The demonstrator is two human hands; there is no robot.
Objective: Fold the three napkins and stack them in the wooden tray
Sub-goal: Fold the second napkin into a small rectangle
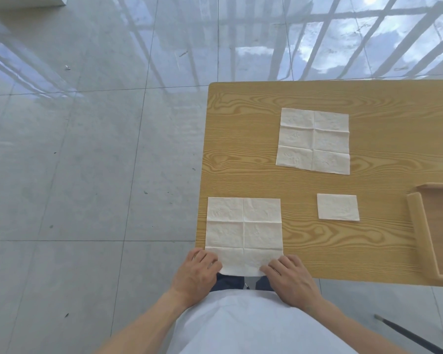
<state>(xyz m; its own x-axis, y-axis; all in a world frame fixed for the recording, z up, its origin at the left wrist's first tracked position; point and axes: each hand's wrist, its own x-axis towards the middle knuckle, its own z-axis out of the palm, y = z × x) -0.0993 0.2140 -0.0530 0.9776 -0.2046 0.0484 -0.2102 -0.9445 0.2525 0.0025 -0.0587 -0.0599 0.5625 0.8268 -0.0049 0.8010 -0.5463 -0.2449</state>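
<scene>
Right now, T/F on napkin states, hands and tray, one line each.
1. Both hands, left hand and right hand, are on the near napkin. True.
2. The far napkin is folded small. False: it lies fully open.
3. One folded napkin lies on the table, left of the wooden tray. True.
4. The tray already holds a napkin. False: none shows in the visible part.
5. The near napkin overhangs the table's near edge. True.
</scene>
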